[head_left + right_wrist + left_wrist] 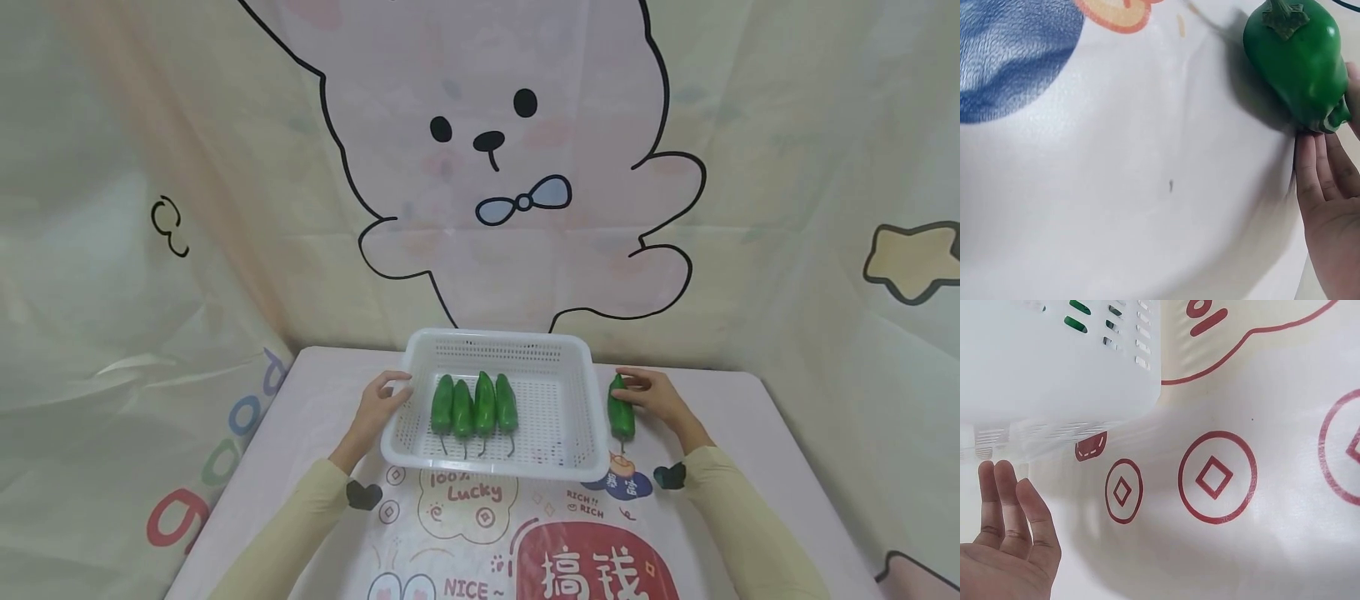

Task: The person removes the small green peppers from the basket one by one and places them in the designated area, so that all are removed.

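A white plastic basket stands on the table with several green peppers side by side in its left half, stems toward the front. My left hand is at the basket's left rim. In the left wrist view its slightly bent fingers reach up beside the basket wall; whether they touch is hard to tell. Right of the basket, another green pepper lies on the table, stem toward the front. My right hand pinches its far tip; in the right wrist view fingers and thumb flank this pepper.
The white table cover carries printed red and blue drawings. A cloth backdrop with a cartoon bear hangs right behind the basket, and cloth walls close off both sides.
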Demonstrator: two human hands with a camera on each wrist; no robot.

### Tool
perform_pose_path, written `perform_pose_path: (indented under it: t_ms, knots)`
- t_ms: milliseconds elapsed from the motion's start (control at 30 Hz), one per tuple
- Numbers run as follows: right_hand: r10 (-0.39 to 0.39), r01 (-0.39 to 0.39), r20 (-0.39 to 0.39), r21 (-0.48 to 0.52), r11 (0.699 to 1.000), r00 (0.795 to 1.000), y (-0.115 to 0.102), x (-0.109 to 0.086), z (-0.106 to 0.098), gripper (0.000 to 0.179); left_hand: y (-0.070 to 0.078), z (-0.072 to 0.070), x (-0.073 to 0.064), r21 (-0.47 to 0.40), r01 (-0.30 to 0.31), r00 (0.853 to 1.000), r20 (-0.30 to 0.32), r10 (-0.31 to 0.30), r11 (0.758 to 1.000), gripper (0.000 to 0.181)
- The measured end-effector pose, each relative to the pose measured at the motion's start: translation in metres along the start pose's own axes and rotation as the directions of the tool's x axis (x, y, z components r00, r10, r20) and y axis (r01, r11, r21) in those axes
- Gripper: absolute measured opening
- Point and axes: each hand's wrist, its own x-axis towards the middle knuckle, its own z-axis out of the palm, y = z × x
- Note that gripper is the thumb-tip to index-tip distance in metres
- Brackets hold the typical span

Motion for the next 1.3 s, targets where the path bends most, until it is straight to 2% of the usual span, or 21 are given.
perform_pose_path:
  t_ms: [100, 467, 767, 900, 1000, 1133, 1300]
  knots:
    - [0.008, -0.008, 0.009, -0.006, 1.0, 1.0, 0.001, 0.0, -0.002, 0.067, 0.006, 0.0, -0.004, -0.006, -0.006, 1.0, 0.004, 0.006, 1.0, 0.033]
    - [0.017, -0.017, 0.014, -0.004, 1.0, 1.0, 0.001, -0.004, -0.005, 0.069, 0.006, -0.001, -0.004, -0.018, -0.005, 1.0, 0.029, 0.005, 1.0, 0.036]
    - [-0.023, 0.024, -0.027, 0.038, 0.999, 0.999, 0.005, -0.016, -0.016, 0.064, 0.004, -0.002, -0.002, -0.024, -0.009, 1.0, 0.029, 0.01, 1.0, 0.035]
    - [-0.065, 0.069, -0.057, 0.089, 0.994, 0.996, 0.003, -0.022, -0.02, 0.06, 0.005, -0.002, -0.003, -0.021, -0.007, 1.0, 0.023, 0.007, 1.0, 0.035]
    - [-0.105, 0.113, -0.094, 0.087, 0.99, 0.99, -0.001, -0.027, -0.023, 0.056, 0.005, -0.001, -0.003, -0.015, -0.003, 1.0, 0.023, 0.004, 1.0, 0.035]
    - [-0.145, 0.154, -0.132, 0.058, 0.986, 0.981, -0.006, -0.032, -0.026, 0.05, -0.001, -0.002, 0.001, -0.011, -0.002, 1.0, 0.021, 0.002, 1.0, 0.035]
    - [-0.136, 0.154, -0.152, 0.117, 0.981, 0.979, -0.007, -0.036, -0.029, 0.046, -0.022, -0.002, 0.014, -0.011, -0.009, 1.0, -0.007, 0.009, 1.0, 0.036]
